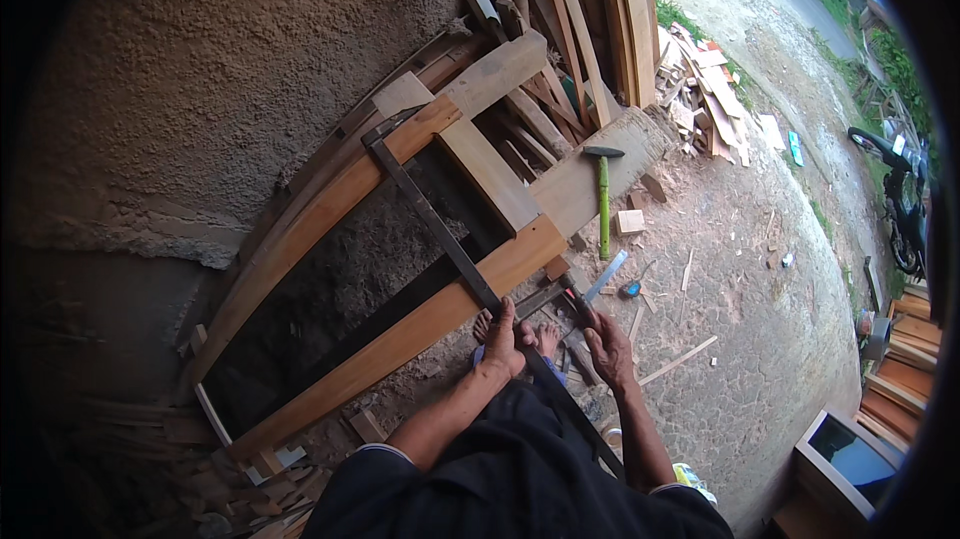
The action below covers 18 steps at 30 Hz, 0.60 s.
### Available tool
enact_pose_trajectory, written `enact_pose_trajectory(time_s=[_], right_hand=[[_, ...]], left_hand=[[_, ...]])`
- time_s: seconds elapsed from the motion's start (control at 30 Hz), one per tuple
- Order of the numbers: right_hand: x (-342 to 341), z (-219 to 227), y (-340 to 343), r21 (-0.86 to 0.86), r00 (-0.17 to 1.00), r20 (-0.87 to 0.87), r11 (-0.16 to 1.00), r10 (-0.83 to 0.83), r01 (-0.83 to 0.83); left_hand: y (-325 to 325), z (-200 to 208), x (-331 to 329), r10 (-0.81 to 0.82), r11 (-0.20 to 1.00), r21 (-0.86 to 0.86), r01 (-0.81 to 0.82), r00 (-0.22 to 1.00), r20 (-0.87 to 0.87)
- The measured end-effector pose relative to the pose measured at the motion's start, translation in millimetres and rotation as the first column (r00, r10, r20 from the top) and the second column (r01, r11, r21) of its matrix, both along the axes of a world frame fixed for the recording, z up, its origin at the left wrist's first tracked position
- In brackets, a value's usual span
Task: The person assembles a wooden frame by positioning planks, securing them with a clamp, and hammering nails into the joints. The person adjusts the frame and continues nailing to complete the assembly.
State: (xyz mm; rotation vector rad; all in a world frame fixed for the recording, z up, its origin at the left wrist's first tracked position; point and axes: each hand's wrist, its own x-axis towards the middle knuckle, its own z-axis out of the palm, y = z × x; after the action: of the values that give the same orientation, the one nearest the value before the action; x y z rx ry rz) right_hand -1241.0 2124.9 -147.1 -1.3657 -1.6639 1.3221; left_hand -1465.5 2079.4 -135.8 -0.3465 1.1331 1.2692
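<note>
A long wooden frame (395, 347) lies raised in front of me, and a dark metal bar clamp (432, 211) crosses its near end. The clamp's far jaw sits against the outer edge of the far rail. My left hand (503, 347) is closed around the clamp's bar, just outside the near rail, with the thumb along it. My right hand (607, 347) is closed on a dark handle (578, 305) at the clamp's near jaw; the fingers partly hide it. A hammer (604, 201) with a green handle rests on a wide board (600, 167) beyond my right hand.
Boards and curved strips (590, 29) lean on the rough wall (230, 69). Wood offcuts (705, 89) are heaped at the far right. A small wood block (630, 222) and a blue tape measure (631, 289) lie nearby. A motorcycle (905, 199) and a glazed frame (850, 464) stand right.
</note>
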Motion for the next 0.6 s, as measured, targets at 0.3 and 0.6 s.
enact_pose_trajectory(time_s=[0.3,0.6], right_hand=[[-26,19,12,0.190,0.839,0.544,0.971,0.017,-0.143],[-34,23,39,-0.233,0.890,0.424,0.970,0.166,-0.070]], left_hand=[[50,79,-153,-0.777,0.424,-0.439,0.792,0.070,-0.625],[270,42,-341,-0.321,0.884,-0.468,0.005,-0.722,-0.613]])
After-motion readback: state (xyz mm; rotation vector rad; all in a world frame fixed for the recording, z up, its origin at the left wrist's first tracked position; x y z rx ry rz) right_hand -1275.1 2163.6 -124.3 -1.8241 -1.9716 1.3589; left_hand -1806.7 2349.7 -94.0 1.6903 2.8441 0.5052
